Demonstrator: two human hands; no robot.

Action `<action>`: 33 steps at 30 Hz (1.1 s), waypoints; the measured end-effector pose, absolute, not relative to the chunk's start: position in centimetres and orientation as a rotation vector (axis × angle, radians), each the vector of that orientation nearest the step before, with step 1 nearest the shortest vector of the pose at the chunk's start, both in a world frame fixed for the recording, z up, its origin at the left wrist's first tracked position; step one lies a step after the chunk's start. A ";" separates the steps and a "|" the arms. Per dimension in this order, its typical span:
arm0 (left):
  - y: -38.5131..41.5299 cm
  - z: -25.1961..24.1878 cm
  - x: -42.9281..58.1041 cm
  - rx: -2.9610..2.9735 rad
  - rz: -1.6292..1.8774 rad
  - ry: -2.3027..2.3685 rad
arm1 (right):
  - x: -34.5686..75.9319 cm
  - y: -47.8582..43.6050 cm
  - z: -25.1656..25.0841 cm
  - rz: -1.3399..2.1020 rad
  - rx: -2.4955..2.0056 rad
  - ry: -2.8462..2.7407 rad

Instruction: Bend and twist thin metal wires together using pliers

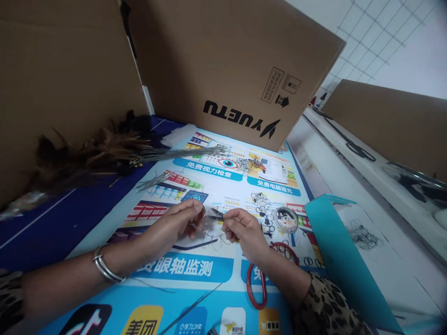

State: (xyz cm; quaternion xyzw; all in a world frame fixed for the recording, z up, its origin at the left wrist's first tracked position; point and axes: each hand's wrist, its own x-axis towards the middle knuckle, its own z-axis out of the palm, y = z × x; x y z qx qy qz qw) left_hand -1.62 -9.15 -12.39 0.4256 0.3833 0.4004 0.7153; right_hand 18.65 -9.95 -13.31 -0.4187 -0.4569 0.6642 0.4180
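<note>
In the middle of the head view my left hand [186, 218] is closed, thumb and fingertips pinched on a thin wire [209, 224] that curves between the hands. My right hand [246, 235], also closed, grips a small dark pointed piece [217, 213] whose tip reaches toward the left fingers. Its exact kind is too small to tell. Fine wire ends spread below the fingertips. Beneath the right wrist lie red-handled scissors [256, 291], partly covered by the forearm. Black wire rings [268, 222] and a round container with a cartoon face [287, 219] are just right of that hand.
A big cardboard box [230, 60] stands behind the printed sheet [167, 291]. Brown feathers [101, 144] and a bundle of grey wires [185, 152] lie at left. On the right are a teal box flap [349, 265] and a wire tangle [363, 234].
</note>
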 end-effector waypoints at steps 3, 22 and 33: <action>-9.0 -12.7 -1.6 0.833 0.837 0.801 | 18.7 -10.0 -13.2 1.667 -1.041 -1.133; -9.0 -12.5 -1.3 0.595 0.647 0.529 | 18.2 -10.5 -11.8 1.568 -1.130 -1.230; -9.2 -12.3 -1.2 0.616 0.652 0.519 | 18.0 -10.6 -12.1 1.563 -1.082 -1.284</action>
